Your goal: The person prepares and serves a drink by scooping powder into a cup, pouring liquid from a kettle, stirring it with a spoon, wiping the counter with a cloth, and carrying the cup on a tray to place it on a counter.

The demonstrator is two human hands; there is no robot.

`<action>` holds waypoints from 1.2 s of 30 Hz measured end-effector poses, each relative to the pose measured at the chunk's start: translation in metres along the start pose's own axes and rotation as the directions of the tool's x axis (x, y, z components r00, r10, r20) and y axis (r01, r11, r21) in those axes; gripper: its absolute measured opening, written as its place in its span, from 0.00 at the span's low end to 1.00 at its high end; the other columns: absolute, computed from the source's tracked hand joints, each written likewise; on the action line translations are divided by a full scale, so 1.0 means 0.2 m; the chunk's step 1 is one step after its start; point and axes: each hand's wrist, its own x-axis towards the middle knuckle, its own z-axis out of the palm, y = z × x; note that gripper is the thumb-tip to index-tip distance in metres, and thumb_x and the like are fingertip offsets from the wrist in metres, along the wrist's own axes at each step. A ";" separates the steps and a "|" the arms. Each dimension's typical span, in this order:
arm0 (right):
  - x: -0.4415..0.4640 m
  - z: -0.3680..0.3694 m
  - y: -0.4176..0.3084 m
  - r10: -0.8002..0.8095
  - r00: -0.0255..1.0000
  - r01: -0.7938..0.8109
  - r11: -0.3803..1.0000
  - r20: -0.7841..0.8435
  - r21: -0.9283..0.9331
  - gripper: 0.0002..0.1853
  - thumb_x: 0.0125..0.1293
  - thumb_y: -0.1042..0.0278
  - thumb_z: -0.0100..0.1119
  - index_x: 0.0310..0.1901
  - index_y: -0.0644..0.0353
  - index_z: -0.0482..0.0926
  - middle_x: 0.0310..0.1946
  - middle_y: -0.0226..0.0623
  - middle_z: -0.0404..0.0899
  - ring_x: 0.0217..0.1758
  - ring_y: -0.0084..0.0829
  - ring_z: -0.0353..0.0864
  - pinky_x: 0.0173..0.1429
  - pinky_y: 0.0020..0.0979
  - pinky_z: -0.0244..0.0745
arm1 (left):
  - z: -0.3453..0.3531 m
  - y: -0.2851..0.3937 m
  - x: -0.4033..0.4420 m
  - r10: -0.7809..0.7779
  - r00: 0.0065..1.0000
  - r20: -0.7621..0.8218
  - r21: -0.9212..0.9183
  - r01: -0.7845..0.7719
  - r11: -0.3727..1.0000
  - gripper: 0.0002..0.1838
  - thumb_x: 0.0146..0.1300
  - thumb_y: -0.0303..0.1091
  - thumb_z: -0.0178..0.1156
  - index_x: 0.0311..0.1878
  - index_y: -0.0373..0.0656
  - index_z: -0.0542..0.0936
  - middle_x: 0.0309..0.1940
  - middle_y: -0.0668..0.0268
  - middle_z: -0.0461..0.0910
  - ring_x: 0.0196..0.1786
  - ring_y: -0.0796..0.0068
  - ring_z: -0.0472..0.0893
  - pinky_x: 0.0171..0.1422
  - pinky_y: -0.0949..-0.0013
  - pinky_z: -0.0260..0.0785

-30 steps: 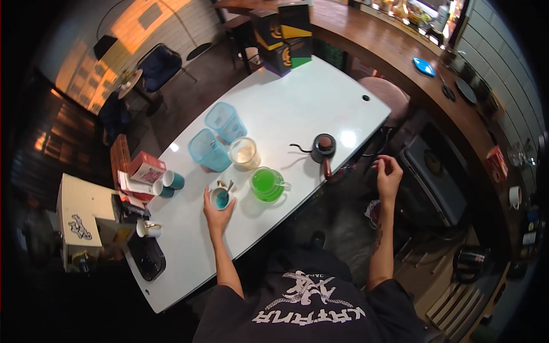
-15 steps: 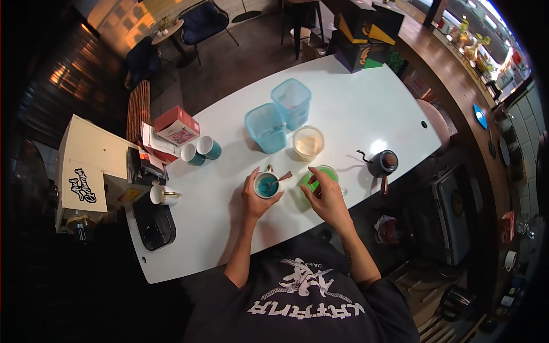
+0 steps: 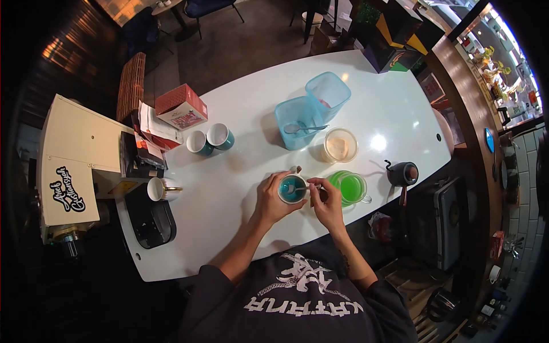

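Blue liquid fills part of a white-rimmed cup (image 3: pixel 292 201), and my left hand (image 3: pixel 273 198) is wrapped round its left side. A spoon (image 3: pixel 301 188) dips into the liquid. Its handle is pinched between the fingers of my right hand (image 3: pixel 327 206), just right of the cup. Close beyond that hand stands a clear glass mug of green liquid (image 3: pixel 350 187), its handle pointing right. Behind it is a round tub (image 3: pixel 341 145) with pale contents. A translucent blue container (image 3: pixel 297 108) has another spoon (image 3: pixel 305 129) resting in it, and a second blue container (image 3: pixel 328 91) stands behind.
Two teal cups (image 3: pixel 221 137) stand at the left near a red box (image 3: pixel 182 106). A white cup with a gold handle (image 3: pixel 163 188) is by the cream machine (image 3: pixel 71 166). At right sits a dark gooseneck kettle (image 3: pixel 402 173); dark boxes (image 3: pixel 390 40) are on the white table's far corner.
My right hand has left the green mug's side and taken hold of the spoon in the cup. The camera view has shifted, so the table items appear displaced.
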 end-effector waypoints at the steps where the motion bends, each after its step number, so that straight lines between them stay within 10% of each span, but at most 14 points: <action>1: -0.01 0.01 -0.01 0.043 0.999 -0.044 0.997 0.006 0.057 0.09 0.74 0.71 0.53 0.46 0.68 0.80 0.20 0.33 0.76 0.23 0.18 0.75 0.27 0.24 0.67 | 0.00 0.00 0.00 0.006 1.000 0.009 -0.009 -0.006 1.000 0.40 0.33 0.42 0.82 0.52 0.39 0.77 0.48 0.57 0.81 0.51 0.54 0.82 0.56 0.57 0.75; 11: -0.08 0.00 -0.06 -0.135 0.987 0.150 0.966 0.081 -0.211 0.08 0.76 0.75 0.48 0.45 0.66 0.78 0.22 0.36 0.73 0.22 0.24 0.72 0.29 0.27 0.67 | 0.01 -0.01 -0.01 0.055 0.997 0.048 0.090 -0.059 0.994 0.41 0.33 0.46 0.82 0.53 0.39 0.77 0.52 0.59 0.81 0.63 0.52 0.75 0.67 0.52 0.69; 13: -0.07 -0.02 -0.11 -0.183 0.977 0.212 0.897 0.111 -0.387 0.06 0.69 0.82 0.51 0.44 0.70 0.76 0.32 0.50 0.76 0.32 0.50 0.80 0.38 0.43 0.72 | 0.01 -0.01 -0.01 0.063 0.997 0.037 0.110 -0.067 0.992 0.41 0.34 0.47 0.81 0.54 0.39 0.76 0.50 0.59 0.81 0.60 0.52 0.77 0.65 0.52 0.69; 36: -0.09 0.02 -0.05 -0.361 0.926 0.375 0.831 0.115 -0.410 0.11 0.65 0.85 0.51 0.47 0.67 0.77 0.32 0.47 0.75 0.30 0.45 0.79 0.36 0.39 0.73 | 0.03 0.01 -0.04 0.055 0.998 -0.003 0.093 -0.055 0.994 0.41 0.35 0.46 0.80 0.55 0.41 0.76 0.48 0.58 0.81 0.50 0.54 0.81 0.55 0.54 0.72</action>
